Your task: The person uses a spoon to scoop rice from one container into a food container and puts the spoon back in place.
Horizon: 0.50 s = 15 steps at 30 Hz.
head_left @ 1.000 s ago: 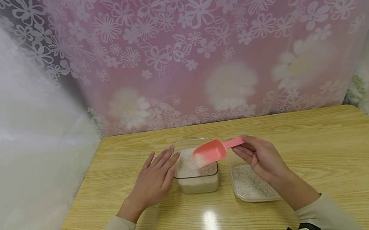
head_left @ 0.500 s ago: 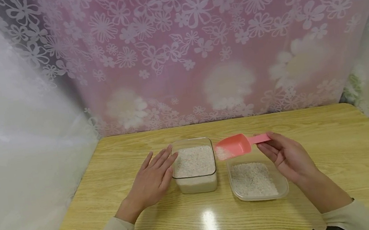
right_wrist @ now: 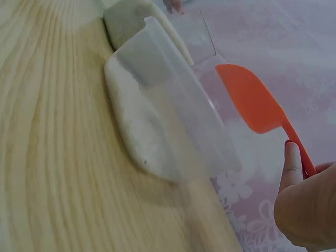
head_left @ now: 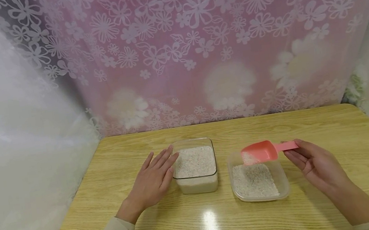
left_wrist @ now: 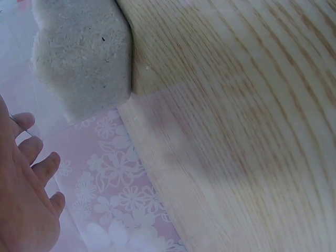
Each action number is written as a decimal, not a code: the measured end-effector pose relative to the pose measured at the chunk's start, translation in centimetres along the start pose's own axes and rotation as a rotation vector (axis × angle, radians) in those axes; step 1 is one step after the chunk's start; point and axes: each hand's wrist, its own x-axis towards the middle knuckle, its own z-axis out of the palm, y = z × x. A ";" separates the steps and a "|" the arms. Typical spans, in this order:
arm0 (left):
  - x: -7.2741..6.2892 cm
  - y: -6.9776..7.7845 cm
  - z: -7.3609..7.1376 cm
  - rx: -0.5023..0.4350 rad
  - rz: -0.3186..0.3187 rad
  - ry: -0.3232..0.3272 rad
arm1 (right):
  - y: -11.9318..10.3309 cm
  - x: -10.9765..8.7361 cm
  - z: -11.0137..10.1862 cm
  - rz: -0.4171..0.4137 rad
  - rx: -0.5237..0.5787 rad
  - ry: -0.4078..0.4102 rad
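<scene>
My right hand [head_left: 322,167] pinches the handle of a pink scoop [head_left: 264,151], which holds a little rice at its front. The scoop is level, above the far part of a low clear plastic container [head_left: 284,185] with rice [head_left: 255,181] in it. In the right wrist view the scoop [right_wrist: 249,100] shows its orange-looking underside, apart from the container's rim. My left hand [head_left: 152,181] has its fingers straight and spread, fingertips right at the left rim of a taller glass container [head_left: 199,189]. Rice [head_left: 195,162] fills much of that one; the left wrist view shows it [left_wrist: 86,52] through the wall.
Both containers stand side by side on a wood-grain table [head_left: 326,133], with a narrow gap between them. A pink flowered curtain [head_left: 200,71] hangs behind the table's far edge. A whitish sheet [head_left: 22,129] hangs at the left.
My right hand has carried the scoop rightward, from over the glass container to over the plastic one, lowering it slightly at the end. My left hand has stayed in place.
</scene>
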 end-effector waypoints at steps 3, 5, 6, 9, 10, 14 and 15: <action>0.0 0.0 0.0 0.006 -0.006 -0.012 | -0.4 -0.5 -0.6 -0.002 -0.033 0.023; 0.0 0.0 0.0 0.010 -0.009 -0.022 | -0.6 -0.8 -1.0 -0.005 -0.057 0.031; 0.0 0.0 -0.1 0.010 -0.010 -0.025 | -0.7 -0.9 -1.1 -0.008 -0.070 0.029; 0.0 0.0 -0.1 0.012 -0.009 -0.027 | -0.7 -1.2 -1.5 -0.018 -0.099 0.005; 0.0 0.0 -0.1 0.012 -0.008 -0.026 | -0.7 -1.2 -1.6 -0.021 -0.108 -0.004; 0.0 0.0 0.0 0.008 -0.001 -0.012 | -0.6 -1.4 -1.7 -0.041 -0.146 -0.015; 0.0 0.0 0.0 0.005 0.001 -0.008 | -0.5 -1.4 -1.7 -0.048 -0.160 -0.012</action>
